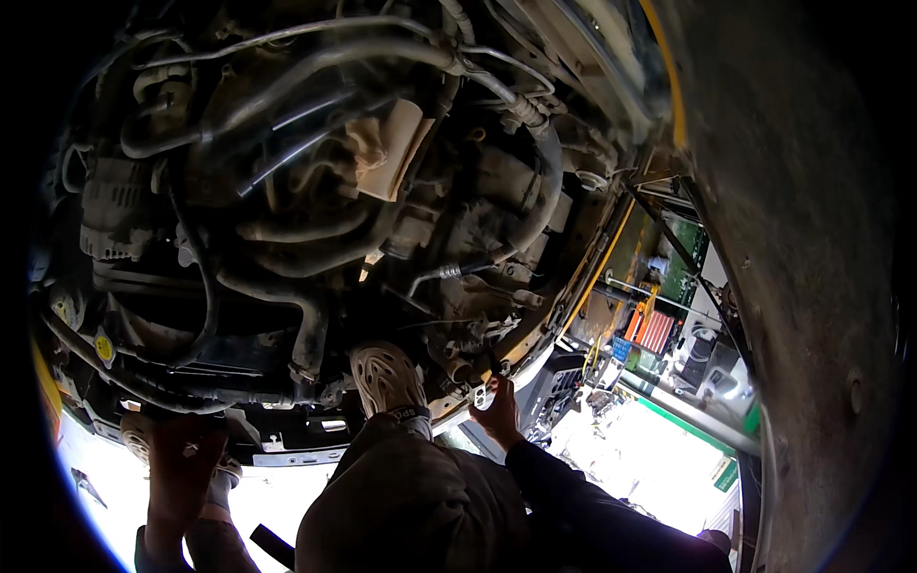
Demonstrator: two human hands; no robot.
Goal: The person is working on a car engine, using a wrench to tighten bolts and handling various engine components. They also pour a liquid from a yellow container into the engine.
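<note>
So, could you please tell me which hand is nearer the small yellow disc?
Left. In the picture, the left hand is below and right of the disc; the right hand is much farther to its right.

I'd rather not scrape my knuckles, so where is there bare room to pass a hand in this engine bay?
Perhaps the narrow dark gap between the bent hose and the perforated clog; its depth can't be told. Crowded: around the right hand, near the pipe stub, and mid-bay among thick hoses.
</note>
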